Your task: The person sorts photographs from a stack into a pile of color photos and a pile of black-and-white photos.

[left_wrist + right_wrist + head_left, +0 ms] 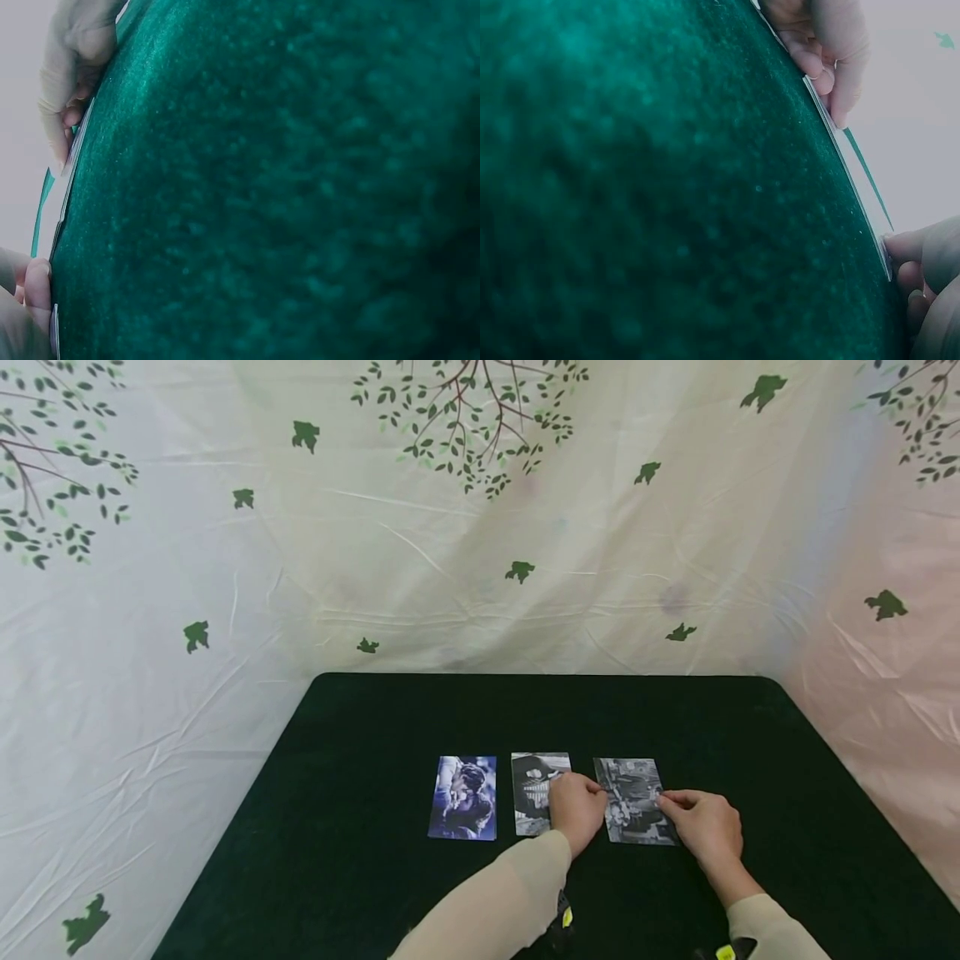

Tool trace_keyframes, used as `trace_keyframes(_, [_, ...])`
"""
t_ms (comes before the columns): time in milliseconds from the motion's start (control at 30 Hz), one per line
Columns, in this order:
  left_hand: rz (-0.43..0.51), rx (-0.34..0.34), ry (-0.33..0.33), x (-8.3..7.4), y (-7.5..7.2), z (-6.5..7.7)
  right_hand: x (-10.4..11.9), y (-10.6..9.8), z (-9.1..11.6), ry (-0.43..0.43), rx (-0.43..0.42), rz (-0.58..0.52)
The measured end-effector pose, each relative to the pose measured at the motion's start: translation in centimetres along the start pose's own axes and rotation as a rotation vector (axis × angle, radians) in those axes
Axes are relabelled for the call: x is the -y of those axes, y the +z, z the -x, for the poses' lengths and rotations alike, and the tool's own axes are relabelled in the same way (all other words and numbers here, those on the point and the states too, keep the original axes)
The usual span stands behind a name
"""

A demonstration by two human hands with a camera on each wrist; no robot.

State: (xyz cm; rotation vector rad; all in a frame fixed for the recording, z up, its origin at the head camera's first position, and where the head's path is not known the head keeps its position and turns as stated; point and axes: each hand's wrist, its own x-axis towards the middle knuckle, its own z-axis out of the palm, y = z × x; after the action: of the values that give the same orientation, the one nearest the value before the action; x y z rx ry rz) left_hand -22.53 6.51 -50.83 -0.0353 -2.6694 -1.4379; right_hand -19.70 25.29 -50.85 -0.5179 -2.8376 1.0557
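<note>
On the dark green table lie three photo prints in a row: a blue-tinted one (462,798), a black-and-white one (531,789) in the middle, and a grey one (637,800) at the right. My left hand (577,810) pinches the left edge of the right-hand print, its fist covering part of the middle print. At the opposite edge, my right hand (705,827) holds the same print between thumb and fingers. Seen edge-on in the right wrist view, this print (847,169) lies flat on the cloth, with layered edges like a small stack.
The dark green tabletop (337,760) has rounded far corners. Behind and beside it hangs a pale cloth (420,543) with printed branches and green leaves. Dark straps with yellow marks (567,917) show at the cuffs of the cream sleeves (495,893).
</note>
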Motion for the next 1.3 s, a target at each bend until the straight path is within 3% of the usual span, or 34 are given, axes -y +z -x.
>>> trace_keyframes(167, [0.012, 0.013, -0.03, 0.0, 0.1, -0.1, -0.1, 0.0, -0.1, -0.003, -0.007, 0.008])
trace_keyframes(967, [0.044, 0.054, -0.032, -0.2, -0.4, -0.4, -0.3, 0.0, 0.2, 0.005, -0.004, -0.021])
trace_keyframes(1133, [0.175, 0.091, 0.015, -0.7, -1.2, -0.3, -0.3, 0.0, 0.4, 0.034, 0.006, -0.054])
trace_keyframes(1300, [0.276, 0.129, 0.052, -1.6, -3.5, 0.0, -0.3, -0.4, 0.3, 0.08, 0.042, -0.104])
